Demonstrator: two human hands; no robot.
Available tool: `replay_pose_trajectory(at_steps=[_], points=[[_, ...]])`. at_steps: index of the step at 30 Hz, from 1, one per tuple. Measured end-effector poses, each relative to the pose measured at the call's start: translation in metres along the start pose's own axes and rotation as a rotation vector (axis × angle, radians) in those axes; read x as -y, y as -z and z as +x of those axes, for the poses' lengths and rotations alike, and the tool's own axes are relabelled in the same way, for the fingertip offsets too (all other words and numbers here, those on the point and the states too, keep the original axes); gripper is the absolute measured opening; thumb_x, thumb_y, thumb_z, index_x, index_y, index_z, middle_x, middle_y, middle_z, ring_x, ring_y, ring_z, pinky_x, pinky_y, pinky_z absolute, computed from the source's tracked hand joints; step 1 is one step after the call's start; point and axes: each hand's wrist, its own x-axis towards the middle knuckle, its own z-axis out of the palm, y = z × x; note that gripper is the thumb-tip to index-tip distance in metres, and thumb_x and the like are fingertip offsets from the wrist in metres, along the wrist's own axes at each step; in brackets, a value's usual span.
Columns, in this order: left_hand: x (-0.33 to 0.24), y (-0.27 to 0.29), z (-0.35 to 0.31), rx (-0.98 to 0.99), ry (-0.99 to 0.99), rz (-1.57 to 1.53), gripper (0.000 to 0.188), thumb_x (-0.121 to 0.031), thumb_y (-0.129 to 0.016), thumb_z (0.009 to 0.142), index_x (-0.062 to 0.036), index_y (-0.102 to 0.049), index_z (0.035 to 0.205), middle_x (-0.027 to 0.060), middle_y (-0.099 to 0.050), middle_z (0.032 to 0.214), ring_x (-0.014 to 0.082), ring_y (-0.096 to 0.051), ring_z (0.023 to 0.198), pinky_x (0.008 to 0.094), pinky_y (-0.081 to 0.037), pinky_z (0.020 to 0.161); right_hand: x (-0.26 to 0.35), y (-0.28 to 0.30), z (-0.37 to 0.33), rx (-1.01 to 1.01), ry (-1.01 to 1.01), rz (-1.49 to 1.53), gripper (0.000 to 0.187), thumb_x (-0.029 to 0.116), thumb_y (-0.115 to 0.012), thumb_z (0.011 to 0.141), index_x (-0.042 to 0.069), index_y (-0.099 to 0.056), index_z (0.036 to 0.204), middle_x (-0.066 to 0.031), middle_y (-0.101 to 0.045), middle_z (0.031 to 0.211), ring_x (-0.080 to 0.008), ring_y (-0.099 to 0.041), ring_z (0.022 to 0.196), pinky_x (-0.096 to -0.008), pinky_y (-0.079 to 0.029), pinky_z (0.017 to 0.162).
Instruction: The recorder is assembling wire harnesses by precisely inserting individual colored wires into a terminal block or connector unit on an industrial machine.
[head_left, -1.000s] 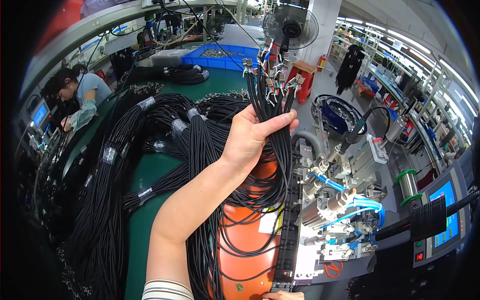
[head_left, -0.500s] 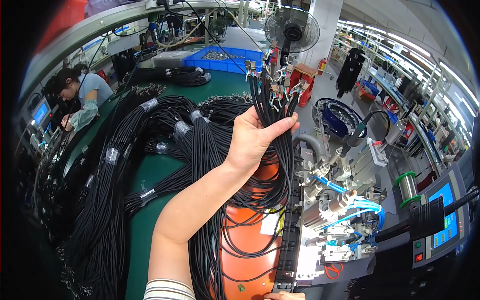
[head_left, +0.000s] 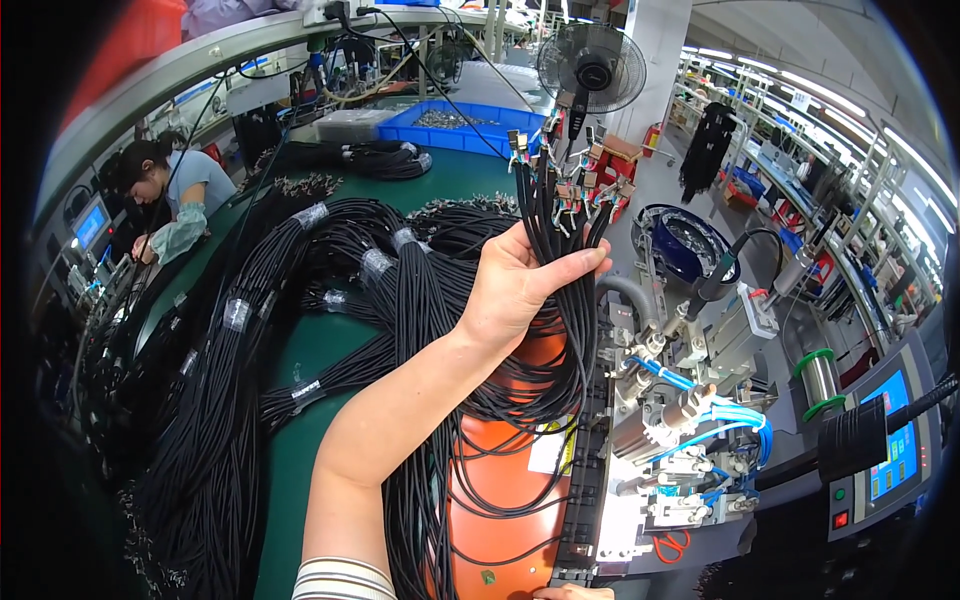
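Note:
My left hand (head_left: 508,290) is closed round a bundle of black cables (head_left: 553,215), thumb laid across the front. Above the grip the cable ends fan upward, with small connectors (head_left: 600,175) and coloured wires showing. Below it the cables loop down over an orange surface (head_left: 500,545) beside a metal machine with blue air tubes (head_left: 735,412). Only a sliver of my right hand (head_left: 573,592) shows at the lower edge, by the foot of the machine's dark rail (head_left: 582,480). Its fingers are mostly cut off.
Tied bundles of black cable (head_left: 215,420) cover much of the green table (head_left: 310,350) on the left. A blue tray (head_left: 400,132) of small parts stands at the back. To the right are a wire spool (head_left: 820,385), a control screen (head_left: 890,445) and red-handled scissors (head_left: 672,545).
The whole view has shifted slightly, so things sit a little further right. My left hand keeps its grip on the cables, and my right hand stays at the lower edge.

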Motion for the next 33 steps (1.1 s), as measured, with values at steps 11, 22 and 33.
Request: replay_pose_trajectory(at_steps=[11, 22, 33], points=[[-0.038, 0.210, 0.137, -0.631, 0.191, 1.968, 0.049, -0.042, -0.072, 0.078, -0.0047, -0.069, 0.109, 0.0197, -0.069, 0.112, 0.0366, -0.067, 0.103, 0.0463, -0.052, 0.087, -0.004, 0.002, 0.002, 0.048, -0.054, -0.020, 0.015, 0.001, -0.072, 0.081, 0.002, -0.065, 0.093, -0.0145, -0.063, 0.073, -0.0306, -0.063, 0.058, -0.0355, -0.048, 0.050], [-0.029, 0.208, -0.015, -0.446, -0.215, 1.535, 0.077, -0.048, -0.076, 0.079, 0.0026, -0.049, 0.130, 0.0233, -0.056, 0.127, 0.0348, -0.053, 0.122, 0.0450, -0.045, 0.097, -0.012, -0.003, 0.003, 0.069, -0.037, 0.036, 0.013, -0.001, -0.073, 0.078, 0.002, -0.066, 0.089, -0.0066, -0.058, 0.061, -0.0164, -0.055, 0.045, -0.0281, -0.042, 0.042], [-0.018, 0.084, -0.269, -0.114, 0.543, 0.990, 0.108, -0.018, -0.085, 0.070, 0.0109, -0.016, 0.148, 0.0264, -0.039, 0.146, 0.0310, -0.039, 0.137, 0.0388, -0.030, 0.114, 0.040, -0.106, 0.003, 0.380, 0.218, -0.155, 0.061, 0.035, -0.065, 0.088, -0.008, -0.049, 0.128, -0.0262, -0.049, 0.135, -0.0417, -0.045, 0.127, -0.0485, -0.034, 0.108]])
